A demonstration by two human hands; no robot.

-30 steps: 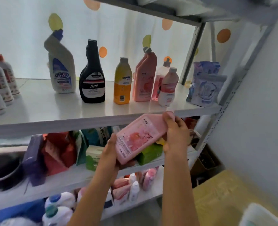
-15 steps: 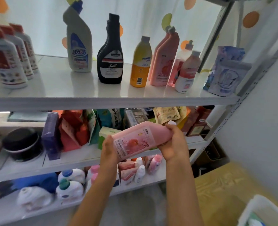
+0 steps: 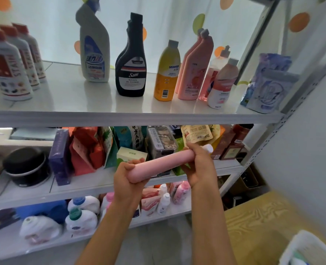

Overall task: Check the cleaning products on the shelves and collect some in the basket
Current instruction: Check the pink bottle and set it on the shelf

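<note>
I hold a pink bottle [image 3: 162, 164] sideways in front of the middle shelf, its narrow edge toward me and its white cap to the right. My left hand [image 3: 128, 179] grips its base. My right hand [image 3: 198, 163] grips its neck just below the cap. On the top shelf [image 3: 120, 117] stand a grey toilet-cleaner bottle [image 3: 94, 44], a black kitchen-cleaner bottle [image 3: 131, 62], a yellow bottle [image 3: 167, 73], two pink bottles [image 3: 193, 67] and a white-and-pink bottle [image 3: 222, 85]. A white basket [image 3: 309, 247] shows at the bottom right corner.
Three white red-capped bottles [image 3: 13, 62] stand at the top shelf's left, purple pouches [image 3: 269, 83] at its right. The middle shelf holds boxes, pouches and a black pot [image 3: 27, 165]. White jugs [image 3: 80, 217] and small pink bottles fill the bottom shelf. A wooden surface [image 3: 263, 222] lies under the basket.
Both hands turned the pink bottle, so its labelled face went out of sight and its narrow edge now faces me. The bottle dropped lower, from the top shelf's edge to the middle shelf.
</note>
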